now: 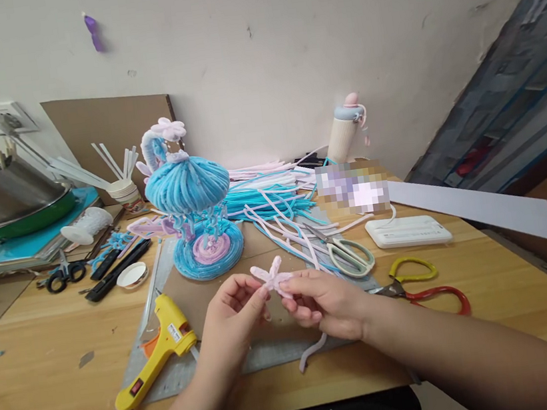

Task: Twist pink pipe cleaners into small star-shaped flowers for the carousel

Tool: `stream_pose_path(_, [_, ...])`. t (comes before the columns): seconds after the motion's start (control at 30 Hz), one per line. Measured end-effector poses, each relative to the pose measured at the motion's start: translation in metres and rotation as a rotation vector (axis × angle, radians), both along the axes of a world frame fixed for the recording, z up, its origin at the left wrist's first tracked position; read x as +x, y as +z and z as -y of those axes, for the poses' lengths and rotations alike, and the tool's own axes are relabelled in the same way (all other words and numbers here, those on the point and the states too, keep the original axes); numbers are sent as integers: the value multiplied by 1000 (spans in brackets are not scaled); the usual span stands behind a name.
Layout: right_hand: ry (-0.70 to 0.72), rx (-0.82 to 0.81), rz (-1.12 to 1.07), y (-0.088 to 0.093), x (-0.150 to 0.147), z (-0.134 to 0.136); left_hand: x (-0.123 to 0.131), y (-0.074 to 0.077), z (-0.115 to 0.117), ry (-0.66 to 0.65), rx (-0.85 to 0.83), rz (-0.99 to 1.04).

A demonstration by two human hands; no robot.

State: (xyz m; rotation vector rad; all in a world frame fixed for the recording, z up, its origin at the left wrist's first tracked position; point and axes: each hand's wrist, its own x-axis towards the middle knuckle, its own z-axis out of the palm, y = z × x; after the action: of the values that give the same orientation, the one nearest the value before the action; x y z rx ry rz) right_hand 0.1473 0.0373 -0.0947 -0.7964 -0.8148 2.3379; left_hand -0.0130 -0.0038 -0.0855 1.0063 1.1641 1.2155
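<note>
Near middle of table (43,336) | left hand (237,314), right hand (326,299) both pinch pink flower (273,277) | I judge: petal shaping; next needs light grip

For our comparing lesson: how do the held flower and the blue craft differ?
The flower is pale pink; the craft is mostly blue. The flower is much smaller than the craft. The left hand and right hand hold the flower; the craft stands unheld. Both look fuzzy.
</note>
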Motion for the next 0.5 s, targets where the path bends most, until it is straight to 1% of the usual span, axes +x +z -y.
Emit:
stream_pose_path(0.1, [19, -211, -23, -4, 1, -4, -1, -7, 0, 45, 109, -317])
stream_pose_path(0.13, [25, -246, -16, -5, 1, -5, -1, -9, 0, 68, 142, -433])
stream_pose_path(0.2, [32, -251, -2, -6, 1, -5, -1, -11, 1, 97, 199, -630])
stream_pose_path(0.3, [42, -147, 22, -8, -2, -3, -3, -12, 1, 92, 275, -793])
stream_pose_path(0.4, [19, 68, 98, -10, -4, -1, -5, -14, 2, 89, 349, -878])
stream_pose_path(0.5, [-38, 264, 184, -9, -5, 1, -7, -15, 4, 82, 405, -909])
